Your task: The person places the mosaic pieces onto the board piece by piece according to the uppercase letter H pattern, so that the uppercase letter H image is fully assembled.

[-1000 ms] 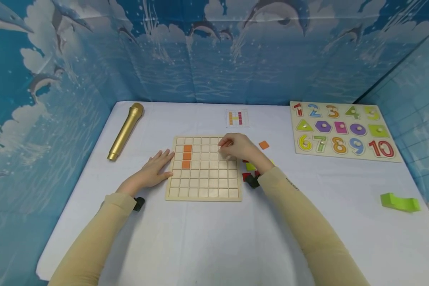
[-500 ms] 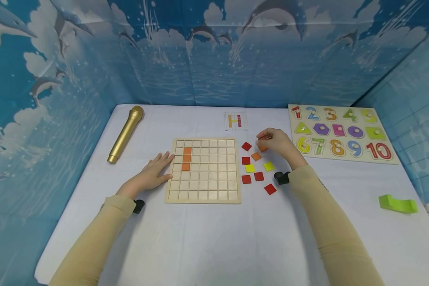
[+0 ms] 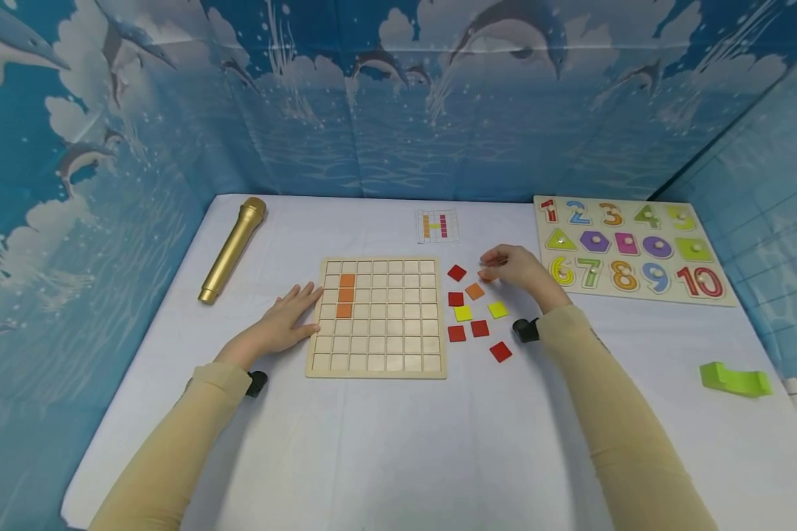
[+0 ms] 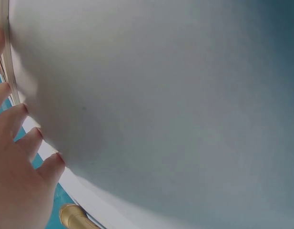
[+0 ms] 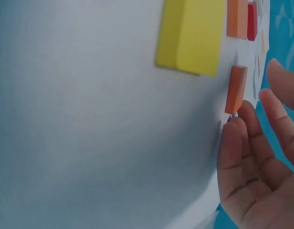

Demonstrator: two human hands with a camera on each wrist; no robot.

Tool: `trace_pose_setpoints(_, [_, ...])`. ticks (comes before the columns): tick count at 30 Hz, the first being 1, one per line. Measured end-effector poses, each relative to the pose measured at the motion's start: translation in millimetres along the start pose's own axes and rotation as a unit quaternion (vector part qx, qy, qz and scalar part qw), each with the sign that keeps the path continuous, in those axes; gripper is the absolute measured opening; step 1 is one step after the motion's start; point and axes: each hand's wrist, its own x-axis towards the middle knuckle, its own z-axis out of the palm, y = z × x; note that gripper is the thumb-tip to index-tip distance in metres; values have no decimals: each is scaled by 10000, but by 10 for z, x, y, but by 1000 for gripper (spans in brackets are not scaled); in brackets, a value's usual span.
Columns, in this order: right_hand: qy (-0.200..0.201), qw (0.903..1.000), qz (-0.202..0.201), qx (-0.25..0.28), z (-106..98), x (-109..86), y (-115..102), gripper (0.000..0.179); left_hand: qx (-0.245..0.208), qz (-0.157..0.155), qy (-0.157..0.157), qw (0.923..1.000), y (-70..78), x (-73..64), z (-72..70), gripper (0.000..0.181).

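Observation:
My left hand (image 3: 277, 323) lies spread on the white cloth, fingertips and thumb at the left edge of a wooden grid board (image 3: 377, 370). Three orange tiles (image 3: 347, 295) sit in one column of that board. Over on the right, my right hand (image 3: 516, 267) hovers low around a loose orange tile (image 5: 236, 89). In the right wrist view its lower fingertips are right at the tile's near end, while the thumb stands apart from it. Another orange tile (image 3: 474, 291), two yellow tiles (image 3: 497, 310) and several red tiles (image 3: 501, 352) lie between board and hand.
A small pattern card (image 3: 438, 227) lies behind the board. A gold microphone (image 3: 232, 249) rests at the back left. To the right are a number puzzle board (image 3: 637, 251) and a green curved block (image 3: 736, 380). Dolphin-print curtains (image 3: 385, 133) surround the table.
My right hand has moved from over the board's upper right to the loose tiles at the right, reaching an orange tile. My left hand stays at the board's edge.

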Motion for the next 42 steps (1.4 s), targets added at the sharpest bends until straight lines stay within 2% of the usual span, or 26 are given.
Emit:
trace_pose_setpoints(12, [-101,9981,-168,-585,27,8,13,39,13,-13,8,10000,58,-19,-39,72])
trace_pose_setpoints(20, [81,9966,-204,-790,40,-30,0,32,-12,-8,58,10000,62,-31,-31,72])
trace_pose_setpoints(27, [32,9976,19,-695,39,-32,14,30,-3,-47,45,10000,70,-34,-27,72])
trace_pose_setpoints(42, [151,9982,104,-567,30,-67,96,26,7,-3,40,10000,19,-9,0,73])
